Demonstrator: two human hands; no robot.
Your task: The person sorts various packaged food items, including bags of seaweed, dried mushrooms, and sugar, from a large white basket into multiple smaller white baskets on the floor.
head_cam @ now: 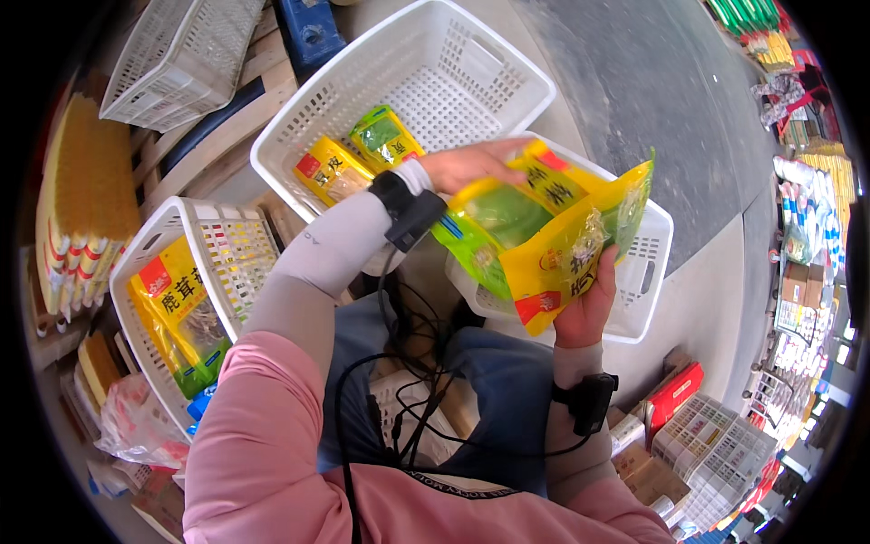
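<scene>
Two or more yellow-and-green plastic food packets, bearing dark printed writing, are held above a white plastic crate (658, 238). My left hand (469, 165) grips the upper left edge of the rear packet (506, 214); its fingertips are partly hidden and blurred. The front packet (554, 262) is tilted, and its lower right side is in my right hand (588, 302), thumb on the near face. Beyond my left hand is a larger white crate (462, 88). In its near left corner lie a yellow packet (333, 170) and a green-and-yellow packet (386, 136).
A white basket (194, 251) at my left holds upright yellow packets (178, 299). Behind it are a wooden pallet (231, 139) and another white crate (183, 61). Black cables (414, 381) hang between my knees. Cartons (649, 472) and a grey-white crate (710, 442) stand at lower right.
</scene>
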